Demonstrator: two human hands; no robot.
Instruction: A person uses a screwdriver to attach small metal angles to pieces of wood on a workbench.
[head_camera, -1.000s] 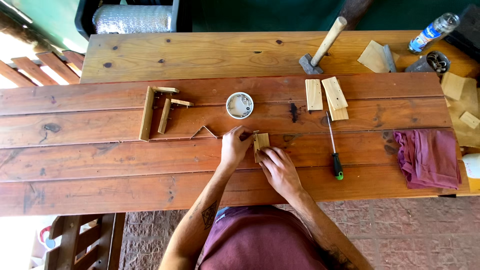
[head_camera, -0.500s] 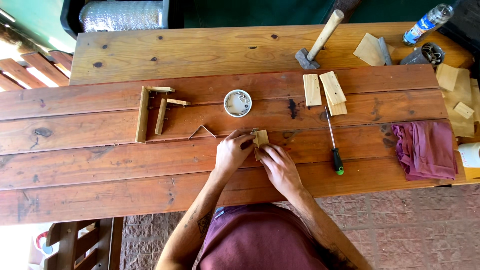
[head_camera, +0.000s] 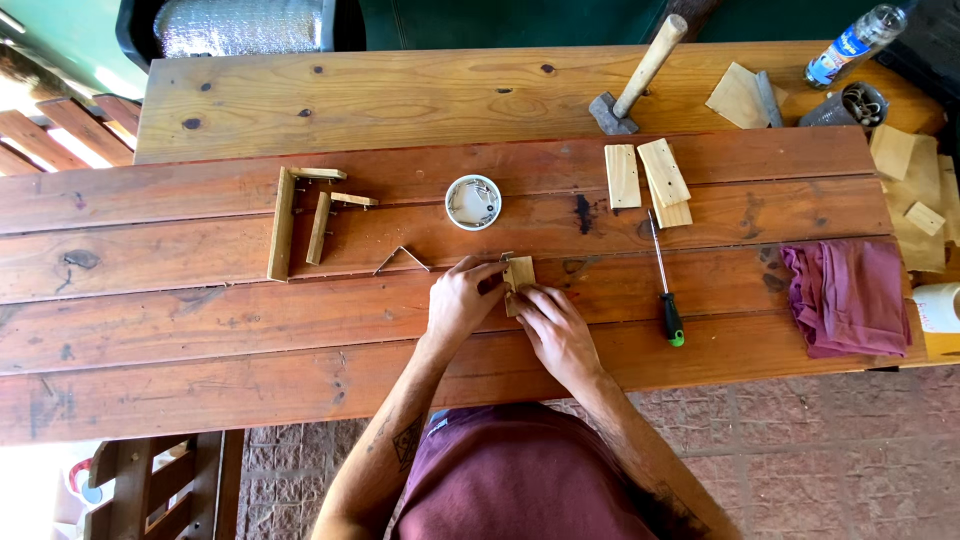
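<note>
Fingers: your left hand (head_camera: 462, 300) curls its fingertips against the left edge of the small pale rectangular wooden block (head_camera: 519, 273); your right hand (head_camera: 556, 328) closes on the block's near end from the right, so both hands pinch it between them.
Block: it lies flat on the reddish-brown plank table (head_camera: 200, 340), about mid-width, with a tiny metal piece at its far left corner, too small to tell what it is.
Left of your hands: a thin bent metal strip shaped like a shallow angle (head_camera: 402, 258) lies just beside your left hand, not touching it.
Further left: two slim upright-lying wooden slats with short cross pieces (head_camera: 300, 222) sit well apart from the block.
Far of the block: a round white shallow tin lid (head_camera: 473, 202) rests near, beyond your left hand.
Right of your hands: a green-handled screwdriver with a long steel shaft (head_camera: 666, 285) lies pointing away from you, near your right hand but clear of it.
Far right: three pale flat wooden offcuts (head_camera: 648, 180) lie together, beyond the screwdriver's tip.
Far side: a wooden-handled steel hammer (head_camera: 634, 82) rests on the lighter far plank.
Right edge: a crumpled maroon cloth (head_camera: 850, 295) lies at the near right of the table.
</note>
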